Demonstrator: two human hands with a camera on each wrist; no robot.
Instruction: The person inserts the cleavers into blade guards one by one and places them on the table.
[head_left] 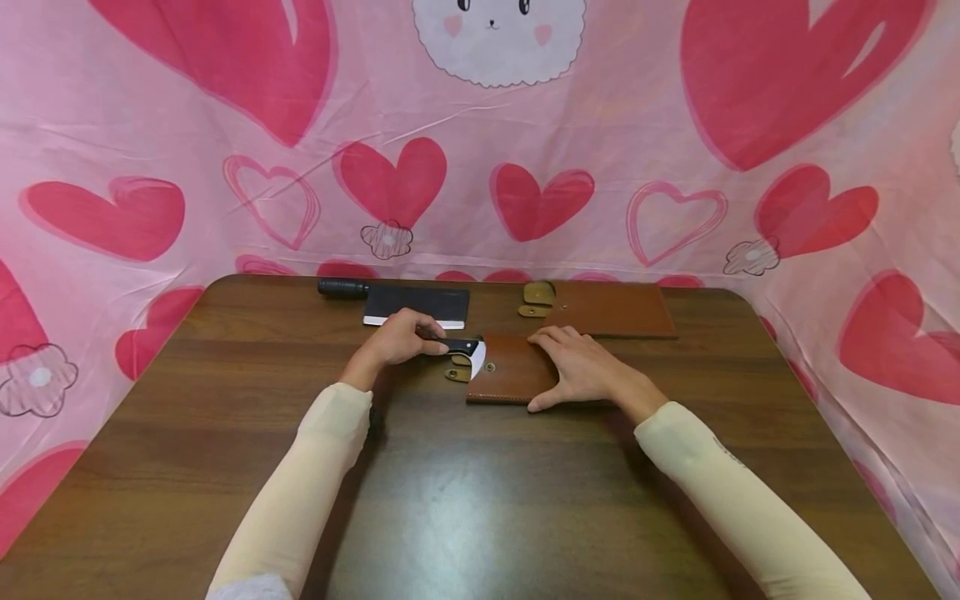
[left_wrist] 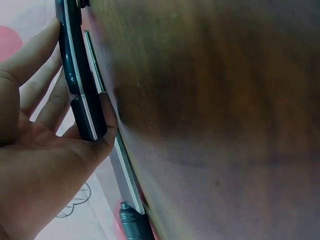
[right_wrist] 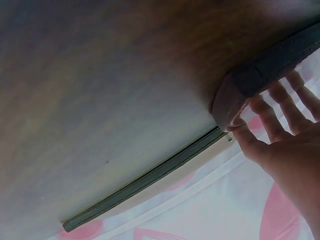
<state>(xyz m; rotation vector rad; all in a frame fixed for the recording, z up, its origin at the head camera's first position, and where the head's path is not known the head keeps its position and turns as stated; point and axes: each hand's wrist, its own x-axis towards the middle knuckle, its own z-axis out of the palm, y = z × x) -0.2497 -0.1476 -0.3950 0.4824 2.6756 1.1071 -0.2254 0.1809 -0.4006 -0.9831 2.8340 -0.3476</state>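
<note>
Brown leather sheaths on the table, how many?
2. Front sheath, held by the right hand; rear sheath, lying behind it and further right.

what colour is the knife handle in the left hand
The knife handle is mostly black, silvery along its middle, clearest in the left wrist view.

A bare black-handled knife (head_left: 465, 347) is at one end of a brown sheath (head_left: 516, 372).

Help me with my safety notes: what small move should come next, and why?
Probably tighten the right grip on the brown sheath before moving the knife: the left grip pinches its handle, and bright blade shows beside the sheath's strap, which lies unfastened. Whether any blade sits inside is unclear.
</note>
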